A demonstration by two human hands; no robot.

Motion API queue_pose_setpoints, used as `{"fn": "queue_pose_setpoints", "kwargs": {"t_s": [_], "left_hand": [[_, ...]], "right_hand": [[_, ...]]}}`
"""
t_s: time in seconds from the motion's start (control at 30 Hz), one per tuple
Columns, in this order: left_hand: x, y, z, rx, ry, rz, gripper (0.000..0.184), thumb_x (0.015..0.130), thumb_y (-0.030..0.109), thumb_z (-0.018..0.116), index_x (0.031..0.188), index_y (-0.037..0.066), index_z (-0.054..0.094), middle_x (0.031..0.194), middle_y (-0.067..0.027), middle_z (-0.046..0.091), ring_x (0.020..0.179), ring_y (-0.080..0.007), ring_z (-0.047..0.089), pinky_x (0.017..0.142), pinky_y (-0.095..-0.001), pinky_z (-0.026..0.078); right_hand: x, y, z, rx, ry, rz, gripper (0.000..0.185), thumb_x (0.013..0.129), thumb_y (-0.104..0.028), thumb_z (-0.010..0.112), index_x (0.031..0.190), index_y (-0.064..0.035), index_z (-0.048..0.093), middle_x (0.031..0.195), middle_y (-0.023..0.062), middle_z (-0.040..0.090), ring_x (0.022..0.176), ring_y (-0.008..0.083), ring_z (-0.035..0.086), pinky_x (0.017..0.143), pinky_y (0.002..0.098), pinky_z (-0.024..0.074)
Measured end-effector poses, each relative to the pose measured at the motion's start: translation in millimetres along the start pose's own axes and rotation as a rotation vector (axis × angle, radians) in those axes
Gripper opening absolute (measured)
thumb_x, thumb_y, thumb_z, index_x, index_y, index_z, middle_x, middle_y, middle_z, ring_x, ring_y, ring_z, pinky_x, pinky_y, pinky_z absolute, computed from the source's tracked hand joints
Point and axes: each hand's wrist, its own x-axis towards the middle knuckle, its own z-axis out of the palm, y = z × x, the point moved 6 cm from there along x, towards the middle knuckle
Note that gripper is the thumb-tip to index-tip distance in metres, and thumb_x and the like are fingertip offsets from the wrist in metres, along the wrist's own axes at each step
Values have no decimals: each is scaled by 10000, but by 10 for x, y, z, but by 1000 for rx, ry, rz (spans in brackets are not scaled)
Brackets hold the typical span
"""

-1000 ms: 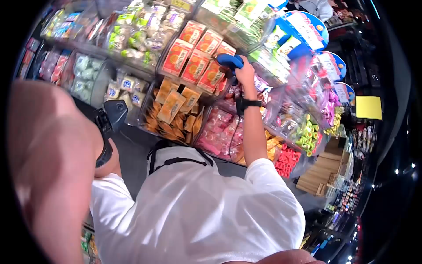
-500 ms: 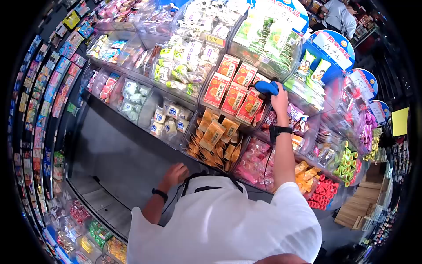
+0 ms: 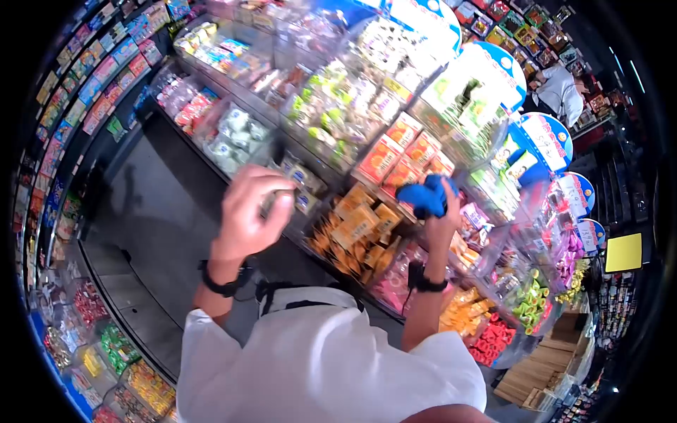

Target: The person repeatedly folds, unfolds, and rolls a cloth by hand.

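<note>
My right hand point(image 3: 443, 227) grips a bunched blue cloth point(image 3: 425, 198) just above the front of the red-and-white boxes point(image 3: 381, 159). My left hand point(image 3: 248, 211) is raised over the dark floor, in front of the bins with white-wrapped packs point(image 3: 305, 179). Its fingers are curved with the thumb apart, and I see nothing held in it. Between the hands lies a bin of orange-brown packets point(image 3: 355, 227). Pink packets point(image 3: 395, 280) lie under my right forearm.
Tiered clear bins of wrapped snacks rise ahead, with round blue price signs point(image 3: 544, 139) at the back. Bins of orange packets point(image 3: 465, 310) and red pieces point(image 3: 491, 340) stand at right. A person in white point(image 3: 559, 93) is at far right. Shelves point(image 3: 99, 81) line the left.
My right hand has drawn the blue cloth back and down from the upper edge of the red-and-white boxes. My left hand has risen and reached forward. The view has shifted.
</note>
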Motion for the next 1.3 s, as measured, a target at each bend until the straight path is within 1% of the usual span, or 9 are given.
{"fn": "queue_pose_setpoints", "kwargs": {"t_s": [0.13,0.27,0.4,0.53,0.7,0.83,1.0,1.13,1.3], "left_hand": [[-537,-841,36,-4,-341,-4,147,840,129,701,967,79,648,936,-83,653,915,-289,626,848,-398,493],[-982,-1704,-471,-64,-537,-92,169,842,179,707,966,78,652,945,-88,655,891,-271,636,801,-364,507],[-594,-1922,-1214,-109,-508,-159,168,837,176,705,954,62,665,872,-88,662,791,-257,652,733,-354,520],[-104,-2033,-1925,6,-470,-2,154,856,164,694,989,92,672,958,-84,668,906,-280,635,798,-384,510],[500,-903,-3815,-127,88,304,154,891,180,654,956,43,683,959,-74,667,901,-251,638,831,-344,504],[650,-706,-3968,-347,117,435,149,893,177,650,965,50,680,962,-70,663,901,-242,633,839,-340,500],[829,-840,-4003,-431,122,431,144,894,172,644,977,59,676,966,-64,659,902,-231,627,848,-335,495],[951,-1109,-4184,-481,122,374,141,895,169,640,987,66,673,970,-60,656,902,-222,622,856,-331,491],[1155,-1792,-4495,-567,80,390,140,897,164,634,999,75,670,974,-55,652,903,-210,615,865,-326,486]], "right_hand": [[-514,-1123,376,240,-412,-195,585,711,-11,706,1277,-137,627,1225,242,594,1140,400,590,963,425,473],[-782,-1640,795,127,-488,-38,576,693,-39,760,1249,-129,642,1141,219,616,1077,399,624,904,421,500],[-821,-2127,1340,137,-490,-48,548,714,-72,771,1243,-137,642,1140,201,607,1069,399,620,896,414,501],[-705,-2662,1730,71,-601,-94,606,710,-75,778,1285,-162,609,1108,170,591,1006,392,620,848,398,509],[-579,-2408,2331,94,-501,-88,665,666,-33,784,1294,-155,602,1132,172,540,1066,395,563,941,416,471],[-325,-2508,2889,153,-349,-136,656,673,-11,754,1295,-151,600,1232,212,529,1101,427,531,980,449,441],[25,-2780,3659,271,-399,-261,594,676,-50,718,1256,-135,622,1125,196,542,1094,389,552,964,424,434],[171,-3103,3990,240,-533,-314,641,655,-3,662,1276,-154,605,1057,205,504,985,411,545,909,430,447],[347,-3182,4323,225,-508,-310,587,713,-27,684,1284,-135,599,1119,199,562,1064,402,554,936,419,456]]}}
